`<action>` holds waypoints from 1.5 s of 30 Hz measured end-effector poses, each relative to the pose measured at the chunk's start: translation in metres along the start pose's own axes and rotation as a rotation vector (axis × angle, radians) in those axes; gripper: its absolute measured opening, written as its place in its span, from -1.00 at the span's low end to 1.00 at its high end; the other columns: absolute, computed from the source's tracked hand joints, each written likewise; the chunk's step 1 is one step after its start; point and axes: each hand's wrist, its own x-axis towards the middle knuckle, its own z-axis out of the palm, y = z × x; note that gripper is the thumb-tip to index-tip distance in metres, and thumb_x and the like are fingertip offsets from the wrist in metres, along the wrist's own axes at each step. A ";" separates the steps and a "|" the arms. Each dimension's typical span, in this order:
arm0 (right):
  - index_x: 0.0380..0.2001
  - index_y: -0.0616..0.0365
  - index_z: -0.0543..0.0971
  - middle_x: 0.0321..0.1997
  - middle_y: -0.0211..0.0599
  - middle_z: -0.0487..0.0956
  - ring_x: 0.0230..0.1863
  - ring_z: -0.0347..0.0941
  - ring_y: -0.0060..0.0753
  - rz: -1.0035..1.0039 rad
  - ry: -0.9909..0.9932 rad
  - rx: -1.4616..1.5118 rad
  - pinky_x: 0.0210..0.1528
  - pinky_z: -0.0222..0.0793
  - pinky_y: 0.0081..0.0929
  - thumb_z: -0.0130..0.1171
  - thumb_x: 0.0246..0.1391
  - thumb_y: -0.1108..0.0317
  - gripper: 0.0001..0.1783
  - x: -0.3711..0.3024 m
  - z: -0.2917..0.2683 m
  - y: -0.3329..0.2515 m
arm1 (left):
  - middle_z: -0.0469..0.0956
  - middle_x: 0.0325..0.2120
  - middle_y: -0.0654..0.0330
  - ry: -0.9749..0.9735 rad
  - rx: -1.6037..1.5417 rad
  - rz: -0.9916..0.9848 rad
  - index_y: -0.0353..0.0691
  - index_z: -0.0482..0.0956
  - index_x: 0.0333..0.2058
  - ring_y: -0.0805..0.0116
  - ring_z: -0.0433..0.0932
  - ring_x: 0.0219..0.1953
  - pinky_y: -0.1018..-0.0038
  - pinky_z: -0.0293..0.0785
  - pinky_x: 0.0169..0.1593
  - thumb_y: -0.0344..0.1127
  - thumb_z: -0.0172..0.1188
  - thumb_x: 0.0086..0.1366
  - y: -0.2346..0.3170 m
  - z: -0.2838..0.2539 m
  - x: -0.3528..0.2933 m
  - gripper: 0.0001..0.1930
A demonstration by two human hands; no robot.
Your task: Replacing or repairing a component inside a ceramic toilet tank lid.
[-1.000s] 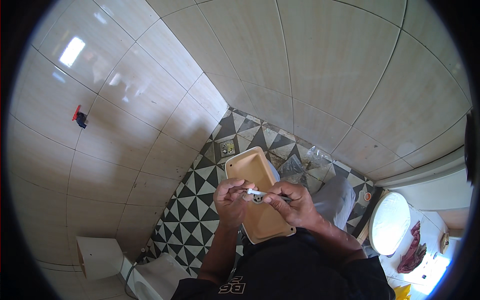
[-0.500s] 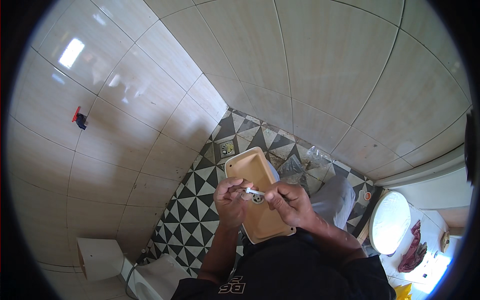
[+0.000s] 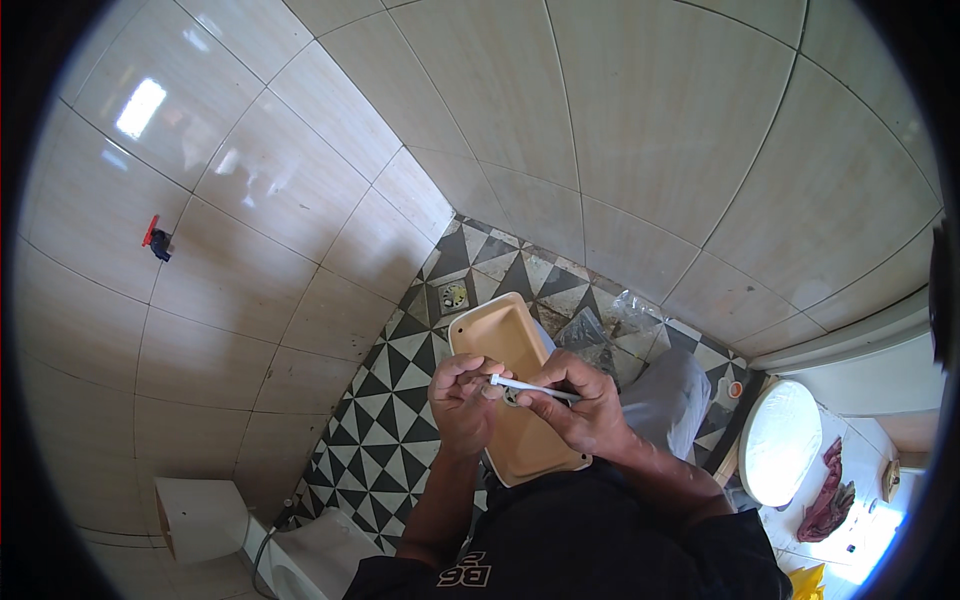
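In front of my body I hold a thin white plastic bolt (image 3: 535,387) with a wider head at its left end. My right hand (image 3: 585,405) pinches the shaft between thumb and fingers. My left hand (image 3: 463,400) is closed, its fingertips at the head end of the bolt. Below both hands a rectangular tan-lined basin (image 3: 500,327) with a pale rim lies at my lap, tilted. A round fitting in its bottom is mostly hidden behind my hands. Small dark holes show near the basin's corners.
Clear plastic bags (image 3: 583,330) lie on the patterned floor beside my grey-clad leg (image 3: 668,402). A floor drain (image 3: 454,295) sits near the corner. A red-handled tap (image 3: 157,240) projects from the left wall. White ceramic fixtures (image 3: 335,535) stand at lower left; a white oval lid (image 3: 782,445) is at right.
My right hand's grip has shifted along the bolt, and more of the shaft now shows, its far end sticking out past my right thumb. My left hand stays nearly in place.
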 end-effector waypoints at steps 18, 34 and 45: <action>-0.34 0.20 0.63 -0.42 -0.28 0.57 -0.43 0.48 -0.41 -0.072 -0.013 -0.111 -0.35 0.36 -0.43 0.40 0.24 0.41 -0.86 0.002 -0.004 -0.004 | 0.71 -0.06 -0.01 -0.002 0.015 0.003 -0.31 0.51 0.10 0.20 0.72 -0.02 0.17 0.65 0.15 -0.66 0.32 0.28 0.000 0.000 -0.002 -0.58; -0.27 0.17 0.59 -0.51 -0.26 0.57 -0.56 0.50 -0.40 0.010 0.036 -0.111 -0.46 0.38 -0.40 0.43 0.23 0.38 -0.82 -0.002 -0.002 -0.012 | 0.69 -0.07 -0.01 -0.047 0.119 0.021 -0.33 0.51 0.08 0.19 0.72 -0.02 0.19 0.67 0.14 -0.68 0.32 0.27 0.003 0.000 0.000 -0.59; -0.25 0.16 0.62 -0.37 -0.25 0.64 -0.38 0.59 -0.23 -0.185 -0.048 -0.263 -0.33 0.46 -0.36 0.48 0.12 0.49 -0.80 0.006 -0.017 0.000 | 0.69 -0.07 -0.04 -0.094 0.344 0.030 -0.37 0.54 0.08 0.26 0.71 -0.01 0.36 0.66 0.10 -0.67 0.36 0.26 0.012 -0.004 0.002 -0.59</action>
